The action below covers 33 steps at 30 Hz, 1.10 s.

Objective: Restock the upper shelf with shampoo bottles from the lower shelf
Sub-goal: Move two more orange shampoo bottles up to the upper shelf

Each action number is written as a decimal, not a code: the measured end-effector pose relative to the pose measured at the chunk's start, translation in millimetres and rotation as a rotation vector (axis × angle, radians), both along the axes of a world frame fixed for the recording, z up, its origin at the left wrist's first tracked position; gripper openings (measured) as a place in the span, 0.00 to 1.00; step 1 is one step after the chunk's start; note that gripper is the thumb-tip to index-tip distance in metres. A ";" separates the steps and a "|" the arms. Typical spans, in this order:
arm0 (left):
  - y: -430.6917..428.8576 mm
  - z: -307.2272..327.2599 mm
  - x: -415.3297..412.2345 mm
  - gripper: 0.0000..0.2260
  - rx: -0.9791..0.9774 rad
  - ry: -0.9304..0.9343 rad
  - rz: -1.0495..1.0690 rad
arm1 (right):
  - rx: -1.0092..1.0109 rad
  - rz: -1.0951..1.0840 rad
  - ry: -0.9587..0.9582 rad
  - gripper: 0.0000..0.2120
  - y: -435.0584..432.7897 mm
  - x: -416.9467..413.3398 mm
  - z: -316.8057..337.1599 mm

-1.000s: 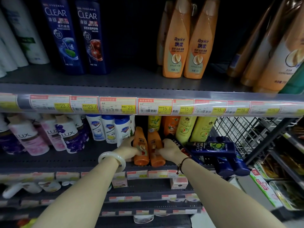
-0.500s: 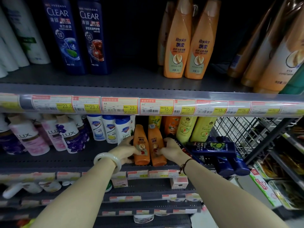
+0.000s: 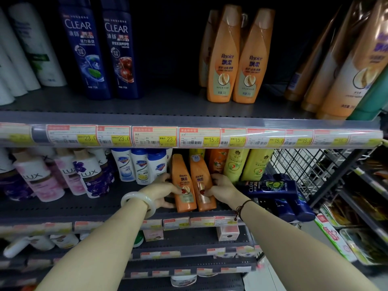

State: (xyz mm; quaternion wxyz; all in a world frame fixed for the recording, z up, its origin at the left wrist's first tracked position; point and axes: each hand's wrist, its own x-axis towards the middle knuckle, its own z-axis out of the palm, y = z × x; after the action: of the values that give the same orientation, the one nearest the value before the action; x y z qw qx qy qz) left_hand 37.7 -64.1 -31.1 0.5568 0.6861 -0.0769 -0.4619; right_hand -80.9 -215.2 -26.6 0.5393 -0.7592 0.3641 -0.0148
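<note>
Store shelving, lower shelf (image 3: 84,206): left hand (image 3: 160,191) closed on the left orange Rejoice bottle (image 3: 183,185), right hand (image 3: 222,189) closed on the right orange Rejoice bottle (image 3: 202,185); both bottles stand upright, touching. White Safeguard bottles (image 3: 139,165) flank the left; a toppled blue Clear bottle (image 3: 269,185) lies just right. Price-tag rail (image 3: 189,136) overhangs, fronting the upper shelf (image 3: 163,106) with its two Rejoice bottles (image 3: 235,59).

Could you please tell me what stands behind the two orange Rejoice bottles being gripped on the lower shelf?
Behind the two orange Rejoice bottles, a yellow-green "3in1" bottle and another orange bottle show. Their lower parts are covered.
</note>
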 end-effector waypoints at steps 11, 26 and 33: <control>7.2 16.0 -6.9 0.31 0.003 -0.045 -0.028 | 0.027 -0.002 -0.041 0.34 12.2 -6.4 8.8; 52.2 55.2 -39.4 0.31 -0.020 -0.131 -0.065 | 0.119 0.010 -0.153 0.26 52.8 -41.4 46.3; 82.9 78.4 -59.4 0.35 -0.001 -0.182 -0.092 | 0.166 0.071 -0.199 0.26 75.3 -64.9 68.3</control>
State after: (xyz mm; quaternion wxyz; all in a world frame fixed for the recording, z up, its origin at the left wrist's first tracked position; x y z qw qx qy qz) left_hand -21.8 18.8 47.3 0.5262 0.7207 -0.1589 -0.4225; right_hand -145.8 -139.9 41.7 0.6339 -0.7191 0.2817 -0.0405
